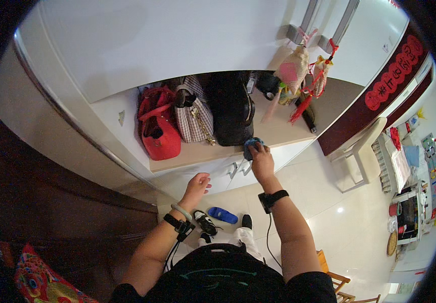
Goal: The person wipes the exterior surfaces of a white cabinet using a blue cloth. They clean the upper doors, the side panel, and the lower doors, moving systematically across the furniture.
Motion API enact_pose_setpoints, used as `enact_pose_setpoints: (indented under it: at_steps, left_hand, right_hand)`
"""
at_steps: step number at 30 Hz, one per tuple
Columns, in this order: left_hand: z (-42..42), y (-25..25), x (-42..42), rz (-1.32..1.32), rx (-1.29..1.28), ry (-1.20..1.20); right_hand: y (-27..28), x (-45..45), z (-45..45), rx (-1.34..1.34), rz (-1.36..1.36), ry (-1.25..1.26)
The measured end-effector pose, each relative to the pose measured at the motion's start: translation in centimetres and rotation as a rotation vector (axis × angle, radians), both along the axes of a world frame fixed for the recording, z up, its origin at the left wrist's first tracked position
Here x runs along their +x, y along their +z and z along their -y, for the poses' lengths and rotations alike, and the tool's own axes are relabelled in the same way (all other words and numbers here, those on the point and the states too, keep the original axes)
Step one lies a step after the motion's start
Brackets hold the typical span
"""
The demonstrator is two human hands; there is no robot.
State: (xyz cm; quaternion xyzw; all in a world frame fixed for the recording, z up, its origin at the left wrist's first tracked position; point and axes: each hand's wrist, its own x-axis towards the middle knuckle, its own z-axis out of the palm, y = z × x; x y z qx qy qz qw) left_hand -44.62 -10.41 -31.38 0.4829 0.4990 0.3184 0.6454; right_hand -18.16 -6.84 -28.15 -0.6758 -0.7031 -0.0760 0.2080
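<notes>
My right hand (263, 161) grips a small bunched blue item (249, 150), perhaps a cloth, at the front edge of the cabinet shelf (218, 153). Just behind it stands a black leather bag (231, 113) with a zip. To that bag's left are a checked handbag (193, 121) with a gold chain and a red bag (161, 138). Lower and to the left, my left hand (197, 186) hangs in front of the lower cabinet doors, holding nothing, its fingers loosely curled and apart.
Tasselled ornaments (318, 74) hang from the upper door handles over the shelf's right part. A sneaker (204, 222) and a blue slipper (222, 215) lie on the tiled floor by my feet. A cream chair (367, 155) stands at right, a wooden chair (333, 274) at lower right.
</notes>
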Motion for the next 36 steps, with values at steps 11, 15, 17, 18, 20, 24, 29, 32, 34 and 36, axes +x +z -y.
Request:
enact_pose_setpoints:
  at_steps: [11,15,17,18,20,24,29,32,34,36]
  left_hand:
    - [-5.0,-3.9,7.7,-0.22,0.294,0.169]
    - [-6.2,-2.5,11.5,-0.422,0.552,0.191]
    - [-6.5,-0.2,13.2,-0.573,0.602,0.154]
    - [-6.7,-0.3,13.5,-0.592,0.608,0.17]
    - [-6.9,-0.8,13.8,-0.618,0.621,0.194]
    - [-7.5,-1.1,14.5,-0.67,0.68,0.25]
    - [-7.5,-0.7,15.9,-0.698,0.535,0.247]
    - [-7.4,-1.5,16.0,-0.692,0.672,0.29]
    - [-7.4,-1.1,16.2,-0.678,0.623,0.299]
    - [-7.5,-0.8,16.4,-0.651,0.596,0.301]
  right_hand:
    - [2.3,15.9,-4.3,-0.098,0.014,-0.182]
    - [5.2,15.6,-7.8,0.043,-0.113,-0.067]
    - [1.7,15.4,-10.5,-0.073,-0.214,0.052]
    - [0.8,13.2,-10.7,-0.112,-0.096,0.106]
    - [0.8,8.7,-9.8,-0.3,-0.202,0.232]
    - [-0.6,7.2,-8.5,-0.207,-0.032,0.212]
    - [-2.5,16.0,-10.0,-0.194,0.063,0.065]
    - [-0.7,20.3,-9.7,-0.321,0.02,-0.056]
    - [0.7,21.0,-9.7,-0.366,0.025,-0.104]
    - [0.7,19.7,-10.0,-0.455,0.081,-0.128]
